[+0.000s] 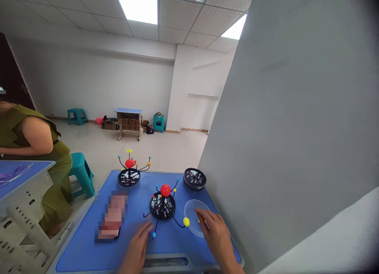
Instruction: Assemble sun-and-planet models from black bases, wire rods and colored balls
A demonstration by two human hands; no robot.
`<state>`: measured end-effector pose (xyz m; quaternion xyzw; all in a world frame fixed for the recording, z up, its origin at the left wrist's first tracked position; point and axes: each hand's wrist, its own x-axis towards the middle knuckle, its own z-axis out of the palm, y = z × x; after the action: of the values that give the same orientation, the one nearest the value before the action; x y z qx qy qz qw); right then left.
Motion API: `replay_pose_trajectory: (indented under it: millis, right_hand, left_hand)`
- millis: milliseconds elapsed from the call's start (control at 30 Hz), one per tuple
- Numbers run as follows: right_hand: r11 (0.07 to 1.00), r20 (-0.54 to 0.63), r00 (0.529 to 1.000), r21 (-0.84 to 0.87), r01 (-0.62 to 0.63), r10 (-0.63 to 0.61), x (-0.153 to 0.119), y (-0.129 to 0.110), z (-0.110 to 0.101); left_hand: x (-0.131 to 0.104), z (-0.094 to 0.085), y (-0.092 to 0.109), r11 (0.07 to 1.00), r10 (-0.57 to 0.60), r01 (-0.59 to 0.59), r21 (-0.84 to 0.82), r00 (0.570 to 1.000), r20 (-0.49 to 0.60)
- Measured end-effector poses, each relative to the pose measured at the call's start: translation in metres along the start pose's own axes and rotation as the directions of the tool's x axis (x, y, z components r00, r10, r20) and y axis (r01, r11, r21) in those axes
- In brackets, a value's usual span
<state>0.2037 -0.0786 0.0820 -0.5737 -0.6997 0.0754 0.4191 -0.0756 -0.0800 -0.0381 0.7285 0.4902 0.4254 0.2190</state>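
So in the head view there's a blue desk (174, 248) with a ball-and-wire model (162, 206) sitting in the middle of it: black disc base, red ball on top, curved black arms tipped with little coloured balls. Left hand (138, 242) is just to the near left of it, pretty blurry, fingers close together, and I can't tell if it's gripping anything. Right hand (214, 230) is over the clear round dish (192, 215) on the right, thumb and fingertips bunched close; can't tell if they're pinching something, but a tiny yellow bit (199, 221) shows right by them. A second model (129, 177) stands at the far left, a round black stack (194, 179) at the far right, and a pixelated pinkish slab (112, 218) lies on the left.
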Motion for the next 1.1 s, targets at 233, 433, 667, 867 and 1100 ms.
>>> replay_pose_trajectory:
  millis: [233,433,667,867,1100]
  right_hand:
    - [0.877,0.309,0.946,-0.477,0.062,0.101,0.016,0.033,-0.001]
    - [0.949,0.228,0.967,-0.313,-0.042,0.118,0.014,0.033,0.003]
    - [0.794,0.034,0.945,0.533,-0.293,0.326,-0.005,0.02,-0.005]
    - [0.415,0.261,0.861,0.791,-0.449,0.436,-0.024,-0.008,0.001]
    - [0.015,0.488,0.772,0.841,-0.54,0.408,-0.044,-0.032,0.021]
  left_hand:
    - [0.037,0.019,-0.021,0.953,0.182,-0.211,0.217,0.972,0.146]
    - [0.034,0.02,-0.016,0.895,0.15,-0.206,0.396,0.974,0.169]
    - [0.003,0.071,-0.015,0.761,0.037,-0.034,0.648,0.999,0.009]
    - [-0.013,0.108,0.019,0.754,0.015,0.062,0.654,0.994,-0.111]
    - [-0.035,0.079,0.02,0.896,0.296,-0.273,0.35,0.955,-0.011]
